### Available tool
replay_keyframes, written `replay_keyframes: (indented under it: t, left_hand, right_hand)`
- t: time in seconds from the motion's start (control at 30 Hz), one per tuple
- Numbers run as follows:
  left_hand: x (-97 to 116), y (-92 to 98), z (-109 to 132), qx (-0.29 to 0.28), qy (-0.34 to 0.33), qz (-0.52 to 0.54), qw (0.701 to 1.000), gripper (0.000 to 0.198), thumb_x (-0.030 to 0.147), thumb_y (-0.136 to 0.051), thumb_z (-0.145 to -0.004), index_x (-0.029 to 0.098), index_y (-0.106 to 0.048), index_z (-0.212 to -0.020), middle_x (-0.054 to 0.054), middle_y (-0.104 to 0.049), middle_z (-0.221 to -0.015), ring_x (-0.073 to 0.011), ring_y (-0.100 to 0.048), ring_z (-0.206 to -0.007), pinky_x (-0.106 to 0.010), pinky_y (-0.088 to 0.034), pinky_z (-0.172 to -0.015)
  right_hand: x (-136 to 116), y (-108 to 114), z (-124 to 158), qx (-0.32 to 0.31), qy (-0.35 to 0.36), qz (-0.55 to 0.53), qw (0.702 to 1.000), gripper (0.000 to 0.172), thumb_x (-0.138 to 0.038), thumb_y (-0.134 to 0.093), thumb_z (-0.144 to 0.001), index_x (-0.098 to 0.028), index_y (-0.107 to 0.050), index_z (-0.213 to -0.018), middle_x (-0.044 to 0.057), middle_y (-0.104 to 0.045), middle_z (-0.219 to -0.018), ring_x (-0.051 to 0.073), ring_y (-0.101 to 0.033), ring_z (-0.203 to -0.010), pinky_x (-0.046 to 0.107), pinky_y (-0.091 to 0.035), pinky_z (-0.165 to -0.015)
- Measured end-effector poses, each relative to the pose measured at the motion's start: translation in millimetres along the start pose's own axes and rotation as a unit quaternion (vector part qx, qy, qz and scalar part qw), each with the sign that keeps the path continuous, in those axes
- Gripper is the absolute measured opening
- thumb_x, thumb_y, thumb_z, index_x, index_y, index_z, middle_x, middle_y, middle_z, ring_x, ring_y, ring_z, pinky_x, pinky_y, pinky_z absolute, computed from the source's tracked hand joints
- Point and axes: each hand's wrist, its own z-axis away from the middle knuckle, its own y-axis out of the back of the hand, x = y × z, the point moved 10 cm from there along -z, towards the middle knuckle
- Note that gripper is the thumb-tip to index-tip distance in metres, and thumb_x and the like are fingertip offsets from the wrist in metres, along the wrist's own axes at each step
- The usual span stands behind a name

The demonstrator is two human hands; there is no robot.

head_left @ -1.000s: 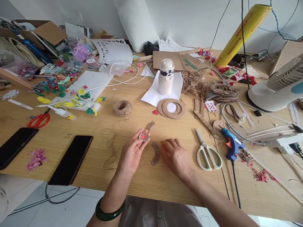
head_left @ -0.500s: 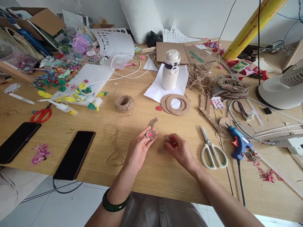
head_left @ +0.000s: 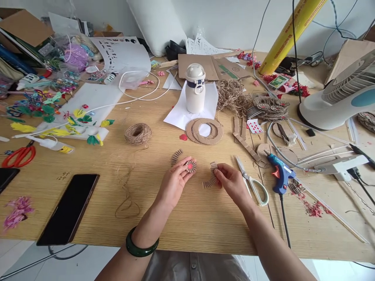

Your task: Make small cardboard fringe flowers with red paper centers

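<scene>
counter (head_left: 199, 230): wood-grained | left hand (head_left: 173, 183): pinches rosette (head_left: 191, 167) | right hand (head_left: 233, 180): pinches curved strip (head_left: 208, 183) | both likely light, bendable; grip edges

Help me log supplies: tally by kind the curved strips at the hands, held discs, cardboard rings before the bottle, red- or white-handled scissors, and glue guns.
Curved strips: 2, one in the right hand
Held disc: 1, in the left hand
Cardboard rings: 2, overlapping
Scissors: 2
Glue gun: 1
Total: 8

Twine (head_left: 137, 139), scissors (head_left: 247, 176) and a corrugated strip (head_left: 176, 157) lie on the wooden table (head_left: 202, 226).
</scene>
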Motion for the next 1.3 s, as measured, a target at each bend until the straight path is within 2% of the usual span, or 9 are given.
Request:
replay_keyframes:
  t: [0.23,0.4,0.5,0.6,0.67,0.77,0.9,1.0,1.3]
  left_hand:
    - [-3.8,-7.1,-6.1,0.003,0.017,0.007,1.000,0.033,0.021,-0.057,-0.087,0.011,-0.068,-0.116,-0.015,-0.072,-0.120,-0.0253,-0.064,-0.120,-0.043,-0.045,-0.111]
    - [-4.8,-12.1,-10.3,-0.014,0.016,0.015,1.000,0.033,0.023,-0.057,-0.089,0.011,-0.067,-0.118,-0.015,-0.072,-0.121,-0.0260,-0.065,-0.120,-0.045,-0.046,-0.110]
    - [-5.5,-13.6,-11.8,-0.010,0.011,0.008,1.000,0.032,0.020,-0.062,-0.087,0.011,-0.068,-0.117,-0.014,-0.073,-0.118,-0.0259,-0.068,-0.114,-0.046,-0.047,-0.109]
    - [-6.0,-13.8,-12.7,0.006,-0.002,-0.010,1.000,0.031,0.018,-0.070,-0.081,0.012,-0.071,-0.112,-0.012,-0.076,-0.112,-0.0249,-0.071,-0.107,-0.045,-0.049,-0.106]
    - [-6.1,-14.1,-12.6,0.016,-0.015,-0.016,1.000,0.030,0.018,-0.075,-0.078,0.013,-0.073,-0.108,-0.011,-0.077,-0.108,-0.0241,-0.072,-0.103,-0.044,-0.050,-0.105]
    - [-7.9,-16.3,-10.3,0.023,-0.033,-0.029,0.999,0.029,0.022,-0.078,-0.077,0.015,-0.075,-0.105,-0.009,-0.078,-0.104,-0.0243,-0.073,-0.100,-0.044,-0.051,-0.101]
    - [-12.9,-17.3,-3.7,0.045,-0.057,-0.092,0.993,0.033,0.029,-0.076,-0.080,0.018,-0.074,-0.111,-0.010,-0.077,-0.110,-0.0244,-0.071,-0.104,-0.042,-0.051,-0.101]
    - [-14.0,-18.0,0.4,0.056,-0.084,-0.140,0.985,0.033,0.031,-0.075,-0.082,0.019,-0.075,-0.112,-0.010,-0.077,-0.111,-0.0246,-0.070,-0.107,-0.039,-0.051,-0.101]
    - [-13.6,-21.8,2.5,0.021,-0.108,-0.166,0.980,0.034,0.034,-0.069,-0.087,0.022,-0.072,-0.118,-0.009,-0.074,-0.118,-0.0248,-0.068,-0.114,-0.035,-0.051,-0.102]
  right_hand:
    - [-8.2,-18.0,8.6,-0.067,0.043,0.083,0.993,0.014,-0.025,-0.058,-0.086,-0.017,-0.069,-0.083,-0.001,-0.060,-0.065,0.012,-0.050,-0.058,0.023,-0.038,-0.054]
    - [-25.8,-40.6,21.4,-0.158,0.133,0.191,0.959,0.015,-0.022,-0.058,-0.092,-0.019,-0.072,-0.093,0.002,-0.070,-0.078,0.014,-0.059,-0.067,0.025,-0.044,-0.063]
    - [-34.2,-34.3,21.8,-0.116,0.175,0.204,0.956,0.019,-0.027,-0.056,-0.095,-0.019,-0.073,-0.091,0.005,-0.068,-0.084,0.016,-0.060,-0.074,0.026,-0.046,-0.067]
    - [-25.7,-16.1,14.1,-0.032,0.127,0.164,0.978,0.023,-0.030,-0.053,-0.096,-0.017,-0.070,-0.090,0.003,-0.065,-0.075,0.014,-0.055,-0.063,0.025,-0.043,-0.059]
    - [-15.0,-10.7,10.3,-0.010,0.077,0.109,0.991,0.026,-0.035,-0.053,-0.096,-0.017,-0.068,-0.085,0.001,-0.062,-0.068,0.012,-0.052,-0.058,0.023,-0.042,-0.055]
    - [-4.4,-13.1,8.1,-0.013,0.027,0.038,0.999,0.031,-0.043,-0.054,-0.095,-0.017,-0.067,-0.083,0.000,-0.059,-0.064,0.011,-0.049,-0.054,0.022,-0.041,-0.050]
    - [0.9,-22.6,8.3,-0.029,-0.007,-0.025,0.999,0.037,-0.052,-0.058,-0.091,-0.016,-0.068,-0.089,0.000,-0.061,-0.065,0.011,-0.049,-0.049,0.022,-0.041,-0.045]
    - [5.1,-27.1,8.2,-0.029,-0.022,-0.046,0.998,0.039,-0.055,-0.058,-0.089,-0.017,-0.066,-0.084,0.000,-0.059,-0.062,0.011,-0.050,-0.047,0.022,-0.042,-0.044]
    - [3.9,-25.1,9.0,-0.018,-0.053,-0.014,0.998,0.033,-0.047,-0.058,-0.089,-0.018,-0.062,-0.074,-0.001,-0.056,-0.057,0.009,-0.045,-0.042,0.021,-0.036,-0.037]
